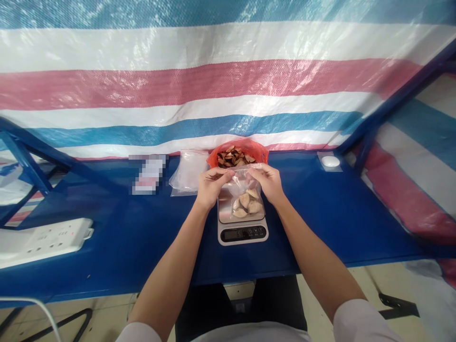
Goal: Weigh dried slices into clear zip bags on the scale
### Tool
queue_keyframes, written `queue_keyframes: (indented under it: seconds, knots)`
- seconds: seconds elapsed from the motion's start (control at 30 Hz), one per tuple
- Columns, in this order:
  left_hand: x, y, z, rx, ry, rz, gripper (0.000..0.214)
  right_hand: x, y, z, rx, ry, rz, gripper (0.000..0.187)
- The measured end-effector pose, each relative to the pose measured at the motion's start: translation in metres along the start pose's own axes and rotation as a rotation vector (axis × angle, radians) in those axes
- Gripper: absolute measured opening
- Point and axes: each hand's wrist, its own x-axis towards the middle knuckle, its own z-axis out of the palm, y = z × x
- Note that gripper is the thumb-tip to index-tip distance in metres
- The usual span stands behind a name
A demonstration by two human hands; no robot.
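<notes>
A small clear plastic bag (pixel 245 197) with several pale nuts in its bottom stands on the steel plate of a kitchen scale (pixel 242 228). My left hand (pixel 211 185) pinches the bag's top edge on the left. My right hand (pixel 268 181) pinches the same edge on the right. Just behind my hands an orange bag (pixel 238 154) lies open, full of brown nuts.
A stack of clear empty bags (pixel 187 176) lies left of the orange bag. A white power strip (pixel 42 240) sits at the left front of the blue table (pixel 338 213). A small white round object (pixel 330 161) lies at the back right. A striped tarp (pixel 213 80) hangs behind.
</notes>
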Motion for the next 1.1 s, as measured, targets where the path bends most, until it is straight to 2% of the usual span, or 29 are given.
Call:
queue_keyframes:
  seconds: [0.17, 0.3, 0.67, 0.93, 1.1]
  knots:
    - [-0.0008, 0.0014, 0.0013, 0.022, -0.033, -0.073, 0.031, -0.0003, 0.0001, -0.0014, 0.016, 0.019, -0.005, 0.029]
    - [-0.0020, 0.0036, 0.0039, 0.002, -0.051, -0.140, 0.034, -0.0001, 0.0034, -0.0026, 0.008, -0.019, -0.008, 0.028]
    - [-0.0026, 0.0049, 0.0032, 0.060, -0.029, -0.044, 0.031, -0.0012, 0.0051, -0.0006, -0.053, -0.035, -0.011, 0.034]
    - [-0.0040, 0.0094, 0.0040, 0.101, -0.118, -0.060, 0.030, -0.0012, 0.0032, -0.0019, -0.017, -0.054, -0.017, 0.027]
    - [-0.0040, 0.0088, 0.0039, 0.093, -0.138, -0.056, 0.029, -0.0010, 0.0030, -0.0031, -0.072, -0.061, -0.051, 0.022]
